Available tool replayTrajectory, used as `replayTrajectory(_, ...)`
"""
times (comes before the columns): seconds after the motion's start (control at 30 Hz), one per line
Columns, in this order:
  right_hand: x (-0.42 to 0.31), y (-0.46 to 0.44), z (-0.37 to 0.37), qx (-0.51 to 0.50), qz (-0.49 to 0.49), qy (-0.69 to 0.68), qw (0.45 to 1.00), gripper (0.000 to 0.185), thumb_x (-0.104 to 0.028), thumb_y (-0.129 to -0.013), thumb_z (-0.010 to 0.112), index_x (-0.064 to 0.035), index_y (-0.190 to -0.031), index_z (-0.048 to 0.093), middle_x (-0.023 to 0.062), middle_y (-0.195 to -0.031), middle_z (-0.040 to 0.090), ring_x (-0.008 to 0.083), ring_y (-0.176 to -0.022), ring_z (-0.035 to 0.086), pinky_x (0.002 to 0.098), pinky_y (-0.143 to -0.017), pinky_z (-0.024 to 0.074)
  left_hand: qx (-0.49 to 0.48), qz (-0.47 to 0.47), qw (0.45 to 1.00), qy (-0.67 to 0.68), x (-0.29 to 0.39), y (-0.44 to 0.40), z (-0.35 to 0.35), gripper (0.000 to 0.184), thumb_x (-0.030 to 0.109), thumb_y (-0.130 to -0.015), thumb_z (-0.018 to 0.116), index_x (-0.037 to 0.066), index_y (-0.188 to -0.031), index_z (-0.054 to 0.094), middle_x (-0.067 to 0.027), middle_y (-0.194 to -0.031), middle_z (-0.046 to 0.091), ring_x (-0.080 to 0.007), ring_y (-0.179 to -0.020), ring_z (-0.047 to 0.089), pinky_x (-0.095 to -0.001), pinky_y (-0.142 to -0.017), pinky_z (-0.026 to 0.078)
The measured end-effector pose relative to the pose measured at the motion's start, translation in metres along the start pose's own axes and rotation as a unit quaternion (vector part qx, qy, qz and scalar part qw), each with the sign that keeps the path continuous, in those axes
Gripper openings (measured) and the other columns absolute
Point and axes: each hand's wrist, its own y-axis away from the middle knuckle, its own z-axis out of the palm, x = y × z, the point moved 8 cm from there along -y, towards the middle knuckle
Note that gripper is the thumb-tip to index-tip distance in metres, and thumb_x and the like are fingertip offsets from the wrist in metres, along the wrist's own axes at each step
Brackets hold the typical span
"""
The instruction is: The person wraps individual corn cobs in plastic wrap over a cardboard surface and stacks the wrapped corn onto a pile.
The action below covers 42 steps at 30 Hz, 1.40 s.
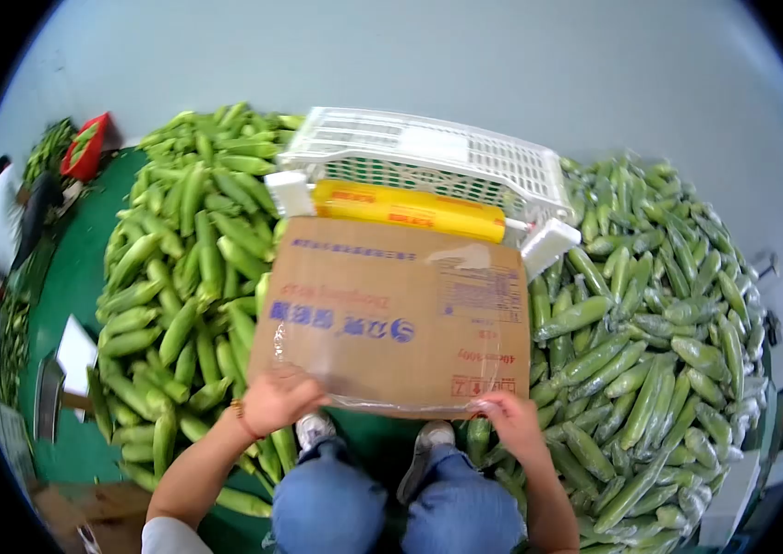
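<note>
Two knees (328,506) in blue denim sit nearest the camera, with two shoes (315,427) just beyond them on a green floor (72,452). Past the shoes, one strip of clear film (400,404) runs along the near edge of one cardboard box (391,360). It is thin, glossy and slightly wrinkled, bright where light catches its edge. Brown and flat-topped, the box carries blue and red print that stands upside down from this side.

The left hand (282,399) has its fingers curled together, clamped on the film at the box's near left corner; the right hand (509,417) pinches it between thumb and fingers at the near right corner. Behind the box lies one yellow roll (410,210) with red lettering, between two white end blocks (550,247), and behind that one white slotted crate (428,143).

Two heaps of corn flank the box: a bare-husked heap (193,268) on the left, a film-wrapped heap (655,360) on the right, both too crowded to count. Far left are one red basket (86,152) and one other person (9,217).
</note>
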Motion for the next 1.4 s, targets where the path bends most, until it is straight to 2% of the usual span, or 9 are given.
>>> replayTrajectory(0.3, -0.020, 0.037, 0.047, 0.061, -0.076, 0.312, 0.945, 0.017, -0.020, -0.089, 0.061, -0.0057, -0.089, 0.070, 0.0124, -0.081, 0.066, 0.0253, -0.076, 0.063, 0.0332, -0.071, 0.0482, -0.236, -0.258, 0.937, 0.015, 0.014, 0.206, 0.141, 0.016, 0.027, -0.085, 0.056, 0.015, -0.093, 0.063, -0.0072, -0.083, 0.063, -0.0266, -0.082, 0.063, -0.0412, -0.071, 0.049)
replayTrajectory(0.43, 0.016, 0.027, 0.046, 0.027, 0.013, 0.148, 0.989, 0.021, -0.019, -0.094, 0.054, -0.0023, -0.090, 0.067, 0.0105, -0.077, 0.068, 0.0219, -0.073, 0.064, 0.0324, -0.071, 0.0485, -0.095, -0.445, 0.886, 0.088, 0.021, 0.276, 0.146, 0.022, 0.026, -0.082, 0.061, 0.013, -0.100, 0.062, -0.0121, -0.094, 0.061, -0.0323, -0.089, 0.062, -0.0442, -0.074, 0.051)
replayTrajectory(0.63, 0.027, 0.010, 0.043, -0.005, 0.046, 0.153, 0.987, 0.025, -0.017, -0.095, 0.051, 0.0017, -0.083, 0.063, 0.0094, -0.073, 0.068, 0.0144, -0.064, 0.060, 0.0292, -0.063, 0.0478, -0.061, -0.683, 0.713, 0.144, -0.025, 0.352, 0.246, 0.058, 0.036, -0.081, 0.063, 0.004, -0.126, 0.044, -0.0296, -0.124, 0.047, -0.0466, -0.111, 0.052, -0.0474, -0.096, 0.045)
replayTrajectory(0.8, 0.073, 0.014, 0.040, -0.023, 0.100, 0.100, 0.990, 0.021, -0.016, -0.095, 0.052, 0.0006, -0.085, 0.060, 0.0065, -0.071, 0.065, 0.0104, -0.062, 0.059, 0.0244, -0.056, 0.0460, -0.058, -0.845, 0.501, 0.178, -0.017, 0.320, 0.244, 0.083, 0.049, -0.074, 0.069, 0.008, -0.134, 0.028, -0.0252, -0.129, 0.044, -0.0421, -0.117, 0.050, -0.0519, -0.096, 0.041)
replayTrajectory(1.0, 0.016, 0.009, 0.050, -0.082, 0.140, 0.159, 0.974, 0.030, -0.026, -0.099, 0.049, -0.0022, -0.107, 0.065, 0.0131, -0.098, 0.066, 0.0244, -0.088, 0.061, 0.0351, -0.082, 0.0472, 0.108, -0.753, 0.599, 0.248, -0.044, 0.339, 0.274, 0.071, 0.048, -0.076, 0.069, 0.005, -0.125, 0.042, -0.0237, -0.106, 0.057, -0.0367, -0.103, 0.060, -0.0466, -0.087, 0.049)
replayTrajectory(1.17, 0.078, 0.006, 0.044, -0.026, 0.081, 0.003, 0.996, 0.018, -0.016, -0.094, 0.055, -0.0002, -0.087, 0.061, 0.0056, -0.072, 0.063, 0.0106, -0.062, 0.058, 0.0251, -0.056, 0.0468, 0.257, -0.715, 0.385, 0.523, -0.003, 0.320, 0.176, 0.044, 0.039, -0.092, 0.049, 0.000, -0.110, 0.054, -0.0081, -0.091, 0.059, -0.0199, -0.075, 0.055, -0.0379, -0.064, 0.051)
replayTrajectory(1.27, 0.033, 0.010, 0.049, -0.007, 0.136, 0.016, 0.990, 0.021, -0.019, -0.092, 0.058, -0.0009, -0.085, 0.064, 0.0054, -0.072, 0.065, 0.0116, -0.062, 0.060, 0.0257, -0.056, 0.0479, 0.215, -0.571, 0.729, 0.311, -0.002, 0.287, 0.053, 0.039, 0.024, -0.095, 0.048, -0.004, -0.121, 0.051, -0.0195, -0.109, 0.058, -0.0328, -0.102, 0.056, -0.0373, -0.089, 0.045)
replayTrajectory(1.3, 0.019, 0.011, 0.049, -0.034, 0.093, 0.085, 0.991, 0.023, -0.019, -0.096, 0.055, 0.0027, -0.090, 0.062, 0.0081, -0.076, 0.068, 0.0128, -0.064, 0.064, 0.0259, -0.059, 0.0518, 0.216, -0.586, 0.689, 0.368, -0.001, 0.285, 0.041, 0.050, 0.017, -0.091, 0.056, -0.003, -0.135, 0.042, -0.0181, -0.120, 0.055, -0.0316, -0.110, 0.054, -0.0366, -0.092, 0.044)
replayTrajectory(1.4, 0.041, 0.018, 0.056, 0.015, 0.124, -0.030, 0.992, 0.023, -0.018, -0.096, 0.055, 0.0038, -0.093, 0.062, 0.0092, -0.077, 0.069, 0.0125, -0.064, 0.064, 0.0261, -0.061, 0.0517, 0.122, -0.364, 0.896, 0.225, 0.012, 0.164, -0.053, 0.063, 0.013, -0.081, 0.067, 0.003, -0.138, 0.042, -0.0174, -0.121, 0.054, -0.0352, -0.110, 0.054, -0.0387, -0.092, 0.045)
